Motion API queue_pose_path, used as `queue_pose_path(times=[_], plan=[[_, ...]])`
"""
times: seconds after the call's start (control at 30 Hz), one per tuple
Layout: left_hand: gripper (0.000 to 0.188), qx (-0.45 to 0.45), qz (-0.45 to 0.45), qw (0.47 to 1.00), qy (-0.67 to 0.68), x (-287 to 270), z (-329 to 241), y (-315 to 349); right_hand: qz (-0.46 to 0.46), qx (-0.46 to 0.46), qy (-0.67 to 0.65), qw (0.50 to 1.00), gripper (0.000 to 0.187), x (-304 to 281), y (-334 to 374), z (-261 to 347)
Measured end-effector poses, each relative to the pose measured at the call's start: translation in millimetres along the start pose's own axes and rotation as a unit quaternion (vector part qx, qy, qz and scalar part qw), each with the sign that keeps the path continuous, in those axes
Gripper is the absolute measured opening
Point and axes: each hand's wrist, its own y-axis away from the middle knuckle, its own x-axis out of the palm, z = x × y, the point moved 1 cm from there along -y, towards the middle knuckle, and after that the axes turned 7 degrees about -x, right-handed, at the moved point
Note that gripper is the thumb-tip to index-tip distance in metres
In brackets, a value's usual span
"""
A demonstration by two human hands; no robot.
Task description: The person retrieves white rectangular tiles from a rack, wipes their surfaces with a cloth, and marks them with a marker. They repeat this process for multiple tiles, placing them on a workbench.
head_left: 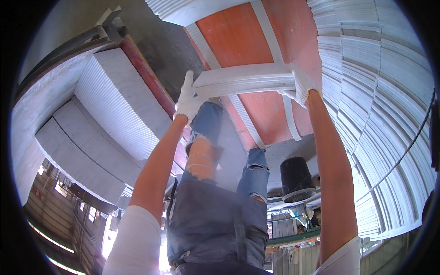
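A short stack of pale grey-white slats (247, 78) spans the space between my two hands, held level in front of me. My left hand (188, 98), in a white knit glove, presses against the stack's left end with one finger pointing up along it. At the other end, my right hand (301, 87), gloved the same way, wraps around the slats with its fingers partly underneath. Beneath the stack lies an orange-red board (238, 36) with pale ribbed strips (268, 30) running across it. More white slats (192, 8) rest on the board's far end.
Tall rows of stacked pale slats (357, 82) line the right side, with a dark cord (405, 151) hanging over them. Large piles of similar pieces (123, 98) stand at the left beside a red board edge (146, 75). A black bucket (297, 176) is near my legs.
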Motion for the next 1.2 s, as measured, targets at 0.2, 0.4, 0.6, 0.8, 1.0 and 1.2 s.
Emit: queue_pose_path(times=[0.2,0.4,0.6,0.8,1.0,1.2], plan=[[0.073,0.082,0.041,0.992,0.086,15,13,-28,0.023,-0.041,0.012,0.999,0.073,-8,-1,-2],[0.07,0.065,0.0,0.998,-0.003,10,-8,-25,0.02,-0.072,-0.049,0.996,0.066,-65,-6,-21],[0.079,0.032,0.02,0.999,0.011,8,-27,-35,-0.022,-0.332,0.462,0.822,0.067,-76,-39,-45],[0.075,0.064,0.02,0.997,-0.032,7,-18,-43,0.231,-0.433,0.481,0.727,0.071,-84,-117,-51],[0.077,-0.024,0.06,0.99,-0.125,-4,-48,-50,0.27,-0.269,0.481,0.79,0.074,-78,-140,-34],[0.067,-0.03,0.103,0.986,-0.13,-4,-85,-39,0.169,-0.17,0.527,0.815,0.088,-57,-54,-23]])
